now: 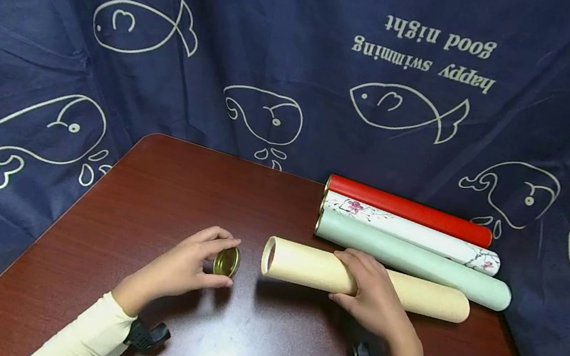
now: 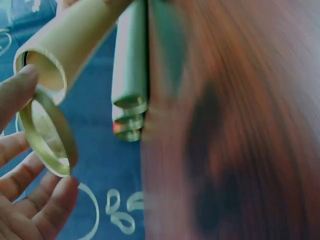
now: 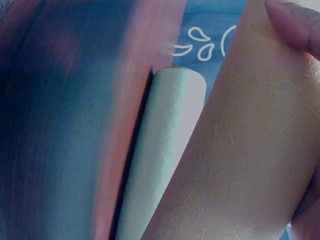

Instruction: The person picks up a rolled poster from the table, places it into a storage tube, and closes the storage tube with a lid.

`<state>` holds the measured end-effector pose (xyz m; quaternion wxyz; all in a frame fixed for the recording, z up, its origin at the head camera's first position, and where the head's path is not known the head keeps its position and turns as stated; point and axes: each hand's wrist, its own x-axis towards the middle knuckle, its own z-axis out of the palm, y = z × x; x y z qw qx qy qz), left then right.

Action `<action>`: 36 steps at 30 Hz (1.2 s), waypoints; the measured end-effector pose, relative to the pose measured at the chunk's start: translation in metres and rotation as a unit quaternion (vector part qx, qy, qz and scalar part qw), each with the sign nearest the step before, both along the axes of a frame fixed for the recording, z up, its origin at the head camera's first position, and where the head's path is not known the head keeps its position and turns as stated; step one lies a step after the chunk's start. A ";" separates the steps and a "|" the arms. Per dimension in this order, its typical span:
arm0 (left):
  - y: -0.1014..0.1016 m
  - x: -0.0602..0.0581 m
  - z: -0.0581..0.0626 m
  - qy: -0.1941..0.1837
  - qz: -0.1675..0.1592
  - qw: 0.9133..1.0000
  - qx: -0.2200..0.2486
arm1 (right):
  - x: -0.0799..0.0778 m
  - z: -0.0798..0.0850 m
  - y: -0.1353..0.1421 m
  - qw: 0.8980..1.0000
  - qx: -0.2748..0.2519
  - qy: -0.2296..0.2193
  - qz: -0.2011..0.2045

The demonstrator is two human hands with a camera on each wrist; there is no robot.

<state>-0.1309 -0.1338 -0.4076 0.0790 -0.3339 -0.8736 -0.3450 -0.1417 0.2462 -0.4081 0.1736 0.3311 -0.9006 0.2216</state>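
Between the thumb and fingers of my left hand [image 1: 184, 262] is a round gold-coloured metal lid [image 1: 227, 261], its hollow side showing in the head view. My right hand [image 1: 373, 295] grips a cream cardboard tube [image 1: 304, 265] around its middle, above the table. The tube's open end faces left, towards the lid, with a gap between them. In the left wrist view the lid [image 2: 49, 132] stands tilted close to the hollow mouth of the cream tube [image 2: 75, 40]. Part of the pale green tube [image 3: 167, 145] shows beyond the cream one in the right wrist view.
Behind the cream tube, a red tube [image 1: 405, 208], a white tube with blossom print [image 1: 412, 233] and a pale green tube [image 1: 408, 257] lie side by side. They rest on a dark red-brown table [image 1: 192, 187]. A navy curtain [image 1: 288, 32] hangs along the back and sides.
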 end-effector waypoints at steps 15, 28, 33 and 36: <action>0.059 -0.013 -0.004 -0.092 -0.058 0.966 0.233 | -0.001 -0.004 0.000 1.000 -0.008 0.003 0.010; 0.051 -0.007 0.000 -0.086 -0.082 0.979 0.166 | 0.001 -0.005 -0.001 1.000 -0.007 0.004 0.016; 0.050 -0.008 -0.004 -0.117 -0.106 0.969 0.189 | 0.003 -0.007 -0.004 1.000 0.003 0.020 0.008; 0.049 -0.009 -0.009 -0.123 -0.113 0.962 0.218 | 0.006 -0.009 -0.005 0.999 0.012 0.033 0.008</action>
